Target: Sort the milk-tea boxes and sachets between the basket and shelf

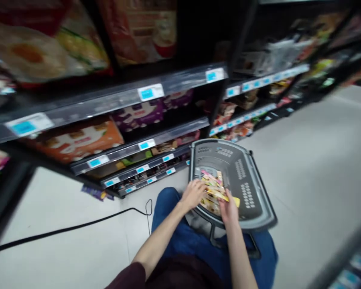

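Note:
A grey plastic shopping basket [246, 168] rests at my knees, with its handle folded down towards me. Inside it lie colourful snack packets [212, 178], mostly yellow, white and pink; their print is too blurred to read. My left hand [195, 193] reaches over the basket's left rim, its fingers curled on the left side of a yellow snack packet [219, 193]. From the near side my right hand [229, 208] grips the right end of that packet, the thumb on top. The lower parts of the packets are hidden by the hands and each other.
Black store shelves [108, 112] with price tags and packaged food run along the left and back. A black cable [78, 228] crosses the pale floor [297, 160]. A purple packet [96, 192] sits by the shelf's foot. Another shelf edge [349, 277] shows at lower right.

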`<action>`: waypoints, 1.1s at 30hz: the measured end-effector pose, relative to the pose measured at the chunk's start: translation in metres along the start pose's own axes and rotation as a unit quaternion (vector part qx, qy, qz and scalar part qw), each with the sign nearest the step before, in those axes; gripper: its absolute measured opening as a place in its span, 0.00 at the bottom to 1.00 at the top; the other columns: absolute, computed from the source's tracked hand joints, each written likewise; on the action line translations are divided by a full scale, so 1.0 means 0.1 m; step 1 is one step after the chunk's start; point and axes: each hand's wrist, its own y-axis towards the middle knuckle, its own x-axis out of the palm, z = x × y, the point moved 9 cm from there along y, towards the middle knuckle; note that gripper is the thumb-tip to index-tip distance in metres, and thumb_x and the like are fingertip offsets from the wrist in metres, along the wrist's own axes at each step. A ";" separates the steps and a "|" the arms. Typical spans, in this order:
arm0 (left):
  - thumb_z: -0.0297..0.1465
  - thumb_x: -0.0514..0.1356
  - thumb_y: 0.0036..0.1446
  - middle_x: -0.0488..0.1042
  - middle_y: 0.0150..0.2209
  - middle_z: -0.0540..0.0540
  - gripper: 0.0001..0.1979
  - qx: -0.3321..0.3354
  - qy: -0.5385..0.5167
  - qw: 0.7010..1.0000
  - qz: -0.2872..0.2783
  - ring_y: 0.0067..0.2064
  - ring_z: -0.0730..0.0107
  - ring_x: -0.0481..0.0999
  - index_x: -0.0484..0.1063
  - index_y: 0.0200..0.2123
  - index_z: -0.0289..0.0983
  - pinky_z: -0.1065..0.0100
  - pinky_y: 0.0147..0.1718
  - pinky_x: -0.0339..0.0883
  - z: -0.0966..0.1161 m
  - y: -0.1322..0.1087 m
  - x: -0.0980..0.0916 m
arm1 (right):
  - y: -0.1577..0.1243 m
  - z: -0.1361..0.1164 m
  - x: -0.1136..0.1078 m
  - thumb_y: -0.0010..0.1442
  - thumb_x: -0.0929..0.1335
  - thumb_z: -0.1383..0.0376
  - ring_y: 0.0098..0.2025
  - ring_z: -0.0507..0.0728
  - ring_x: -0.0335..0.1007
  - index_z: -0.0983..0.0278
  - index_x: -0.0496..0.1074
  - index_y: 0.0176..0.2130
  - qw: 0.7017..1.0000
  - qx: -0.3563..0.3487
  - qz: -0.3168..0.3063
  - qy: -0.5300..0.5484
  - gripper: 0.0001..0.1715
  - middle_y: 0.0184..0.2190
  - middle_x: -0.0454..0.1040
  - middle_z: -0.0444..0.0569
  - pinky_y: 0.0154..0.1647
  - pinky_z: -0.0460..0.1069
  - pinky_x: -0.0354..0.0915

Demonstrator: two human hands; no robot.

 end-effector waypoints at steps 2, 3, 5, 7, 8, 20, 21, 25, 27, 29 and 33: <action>0.30 0.55 0.68 0.75 0.56 0.40 0.15 0.037 0.027 0.999 -0.029 0.61 0.57 0.68 0.72 0.55 0.37 0.54 0.62 0.62 0.13 0.00 0.07 | 0.03 0.02 0.00 0.46 0.77 0.67 0.21 0.46 0.66 0.63 0.68 0.28 1.000 0.012 -0.014 -0.022 0.15 0.23 0.70 0.37 0.21 0.39 0.69; 0.30 0.54 0.69 0.75 0.54 0.39 0.15 0.057 0.033 0.997 -0.043 0.60 0.57 0.69 0.72 0.56 0.35 0.53 0.62 0.61 0.21 -0.01 0.10 | 0.04 0.02 -0.01 0.44 0.78 0.66 0.21 0.46 0.66 0.63 0.68 0.28 0.999 0.016 -0.017 -0.032 0.16 0.23 0.70 0.37 0.21 0.39 0.69; 0.31 0.53 0.70 0.76 0.51 0.38 0.16 0.081 0.035 0.994 -0.064 0.56 0.57 0.71 0.71 0.55 0.34 0.55 0.60 0.62 0.32 -0.03 0.16 | 0.08 0.03 -0.06 0.40 0.79 0.65 0.20 0.46 0.66 0.63 0.69 0.28 0.999 0.012 -0.018 -0.047 0.19 0.22 0.69 0.36 0.19 0.39 0.68; 0.32 0.54 0.69 0.77 0.48 0.38 0.16 0.076 0.026 0.994 -0.077 0.52 0.58 0.73 0.72 0.55 0.33 0.57 0.56 0.66 0.36 -0.05 0.20 | 0.13 0.04 -0.11 0.37 0.81 0.64 0.19 0.46 0.65 0.64 0.70 0.29 0.998 0.004 -0.024 -0.059 0.22 0.22 0.69 0.36 0.18 0.39 0.67; 0.31 0.54 0.69 0.76 0.48 0.37 0.16 0.068 0.016 0.994 -0.083 0.51 0.58 0.74 0.72 0.56 0.34 0.58 0.54 0.67 0.37 -0.05 0.21 | 0.15 0.05 -0.13 0.36 0.82 0.63 0.19 0.46 0.65 0.64 0.71 0.29 0.997 -0.002 -0.030 -0.067 0.23 0.22 0.69 0.36 0.18 0.39 0.67; 0.34 0.52 0.71 0.76 0.47 0.40 0.17 -0.082 -0.074 0.992 0.055 0.51 0.61 0.73 0.73 0.57 0.37 0.61 0.55 0.67 -0.22 -0.25 -0.62 | 0.17 0.15 -0.04 0.35 0.84 0.55 0.37 0.56 0.79 0.63 0.80 0.38 0.965 -0.031 -0.149 -0.214 0.30 0.35 0.81 0.49 0.37 0.48 0.78; 0.34 0.52 0.71 0.76 0.47 0.40 0.17 -0.096 -0.066 0.990 0.081 0.51 0.62 0.73 0.73 0.57 0.37 0.61 0.54 0.67 -0.33 -0.33 -0.78 | 0.17 0.16 -0.04 0.36 0.84 0.55 0.37 0.57 0.79 0.63 0.81 0.39 0.962 -0.032 -0.154 -0.224 0.31 0.36 0.82 0.50 0.37 0.48 0.78; 0.32 0.52 0.70 0.76 0.48 0.42 0.16 -0.205 0.081 0.964 0.148 0.51 0.64 0.74 0.74 0.56 0.42 0.63 0.51 0.69 -0.91 -0.90 -1.50 | 0.22 0.16 -0.07 0.34 0.83 0.54 0.36 0.59 0.80 0.63 0.81 0.37 0.961 -0.031 -0.147 -0.234 0.29 0.35 0.82 0.50 0.35 0.49 0.78; 0.31 0.51 0.69 0.76 0.47 0.40 0.16 -0.263 0.126 0.940 0.175 0.49 0.60 0.74 0.74 0.55 0.40 0.60 0.49 0.69 -1.21 -1.30 -1.87 | 0.25 0.15 -0.09 0.34 0.82 0.55 0.35 0.59 0.80 0.63 0.81 0.35 0.962 -0.036 -0.142 -0.229 0.28 0.35 0.82 0.50 0.34 0.49 0.78; 0.30 0.50 0.69 0.75 0.46 0.39 0.17 -0.318 0.169 0.913 0.190 0.48 0.57 0.74 0.74 0.54 0.39 0.58 0.48 0.68 -1.46 -1.72 -2.21 | 0.27 0.16 -0.11 0.35 0.82 0.55 0.34 0.58 0.80 0.62 0.82 0.35 0.962 -0.036 -0.143 -0.228 0.26 0.35 0.82 0.50 0.33 0.48 0.78; 0.29 0.50 0.66 0.74 0.44 0.36 0.17 -0.420 0.257 0.848 0.198 0.46 0.51 0.70 0.75 0.51 0.37 0.55 0.46 0.65 -1.78 -2.39 -2.77 | 0.27 0.19 -0.12 0.35 0.82 0.57 0.33 0.55 0.79 0.63 0.82 0.37 0.965 -0.014 -0.145 -0.219 0.27 0.35 0.82 0.49 0.34 0.45 0.77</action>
